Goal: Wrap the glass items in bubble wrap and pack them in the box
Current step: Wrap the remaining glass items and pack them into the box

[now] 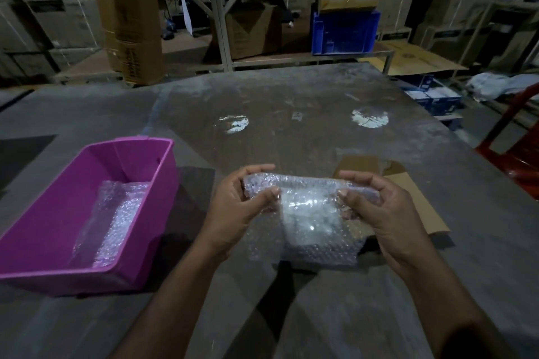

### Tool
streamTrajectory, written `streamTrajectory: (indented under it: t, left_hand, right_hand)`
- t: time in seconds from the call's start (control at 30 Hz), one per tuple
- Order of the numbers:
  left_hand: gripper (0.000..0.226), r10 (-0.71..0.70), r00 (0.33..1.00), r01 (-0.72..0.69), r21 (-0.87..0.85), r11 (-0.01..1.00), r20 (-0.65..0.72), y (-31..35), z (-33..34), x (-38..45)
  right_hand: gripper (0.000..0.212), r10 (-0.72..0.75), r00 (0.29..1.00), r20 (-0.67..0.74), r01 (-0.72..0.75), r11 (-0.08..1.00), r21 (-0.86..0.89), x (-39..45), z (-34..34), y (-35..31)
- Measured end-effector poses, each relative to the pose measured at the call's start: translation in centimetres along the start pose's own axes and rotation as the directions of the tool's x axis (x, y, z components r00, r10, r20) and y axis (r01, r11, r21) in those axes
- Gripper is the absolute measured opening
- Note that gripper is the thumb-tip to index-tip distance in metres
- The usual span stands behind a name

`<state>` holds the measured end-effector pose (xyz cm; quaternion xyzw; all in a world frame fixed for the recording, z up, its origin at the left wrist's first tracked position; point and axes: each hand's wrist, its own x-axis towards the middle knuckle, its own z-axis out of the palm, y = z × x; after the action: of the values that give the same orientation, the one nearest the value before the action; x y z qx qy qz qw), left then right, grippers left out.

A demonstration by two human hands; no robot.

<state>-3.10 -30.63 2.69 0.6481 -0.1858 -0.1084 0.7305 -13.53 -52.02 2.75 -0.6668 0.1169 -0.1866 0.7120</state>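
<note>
Both hands hold a bundle of bubble wrap (309, 204) above the table, with a glass item dimly visible inside it. My left hand (242, 207) grips the bundle's left end, thumb on top. My right hand (376, 207) grips the right end. A loose flap of the wrap hangs down toward the table between the hands. To the left stands the pink plastic box (52, 213), open on top, with one bubble-wrapped item (113, 221) lying inside along its right wall.
A flat piece of brown cardboard (408, 192) lies on the grey table (291, 102) behind my right hand. Two round shiny patches (232, 124) mark the far tabletop. A red plastic chair (519, 151) stands at the right edge. Shelves, cartons and a blue crate (344, 32) fill the background.
</note>
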Motion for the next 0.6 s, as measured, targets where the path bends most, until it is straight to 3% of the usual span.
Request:
streamTrajectory:
  t: [0.13,0.27,0.37,0.47,0.6]
  left_hand:
    - [0.011,0.010,1.000,-0.010,0.006,1.000,0.018,0.4,0.2,0.6]
    - [0.008,0.019,0.999,-0.023,0.083,0.996,0.042,0.7,-0.1,0.9]
    - [0.011,0.012,0.999,-0.017,0.114,0.993,0.044,0.6,-0.4,1.1]
    - [0.018,-0.006,0.997,0.002,0.049,0.999,0.073,0.4,-0.6,1.3]
    - [0.022,-0.104,0.987,0.114,-0.073,0.991,0.124,0.4,-0.9,1.8]
  right_hand:
    - [0.036,0.016,1.000,-0.008,-0.016,0.999,-0.044,0.6,0.3,-0.1]
    - [0.020,-0.021,0.999,-0.043,0.020,1.000,-0.022,1.3,0.2,0.0]
    - [0.033,-0.056,0.998,-0.007,0.056,0.997,-0.056,1.7,-0.1,0.1]
    - [0.044,-0.048,0.999,0.009,0.048,0.999,0.020,2.3,-0.3,0.4]
    - [0.017,-0.053,0.998,-0.034,0.055,0.997,0.060,3.3,-0.1,0.6]
